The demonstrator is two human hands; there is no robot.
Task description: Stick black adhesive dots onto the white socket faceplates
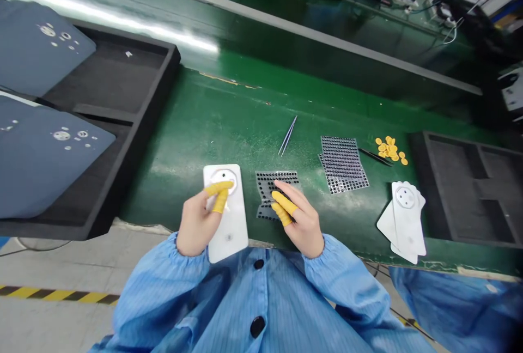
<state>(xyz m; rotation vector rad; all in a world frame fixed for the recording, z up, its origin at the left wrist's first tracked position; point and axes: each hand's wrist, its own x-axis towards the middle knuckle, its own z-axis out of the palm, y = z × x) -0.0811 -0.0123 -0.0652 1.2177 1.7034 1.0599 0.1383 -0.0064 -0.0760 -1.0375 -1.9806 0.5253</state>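
At the far left, a black tray (153,97) holds blue-grey sheets (53,162) with round and smaller cut-outs; the frame's edge cuts both off. Next comes the left hand (199,225), with yellow finger cots on thumb and forefinger. Their tips nearly meet over a white plate (235,222), but I cannot tell whether they pinch anything. The plate lies on the green table (183,124) at its front edge, near the jacket (261,293). It is smooth and oblong with rounded corners; its long axis runs away from the wearer, the far end leaning slightly left. A round fitting with a dark spot sits at that far end, partly hidden by the yellow fingertips, and a faint grey mark near the close end is too small to read.

Just right of the plate, a clear sheet of black dots (278,175) lies partly under the right hand (304,227). That hand's fingers are loosely bent, two in yellow; whether they hold a dot is unclear. Beyond lie slim tweezers (288,136), pointing toward the wearer. Farther right are more dotted sheets (343,162), dark tweezers (376,157), yellow discs (388,148), stacked white plates (408,222) and another black tray (453,184).
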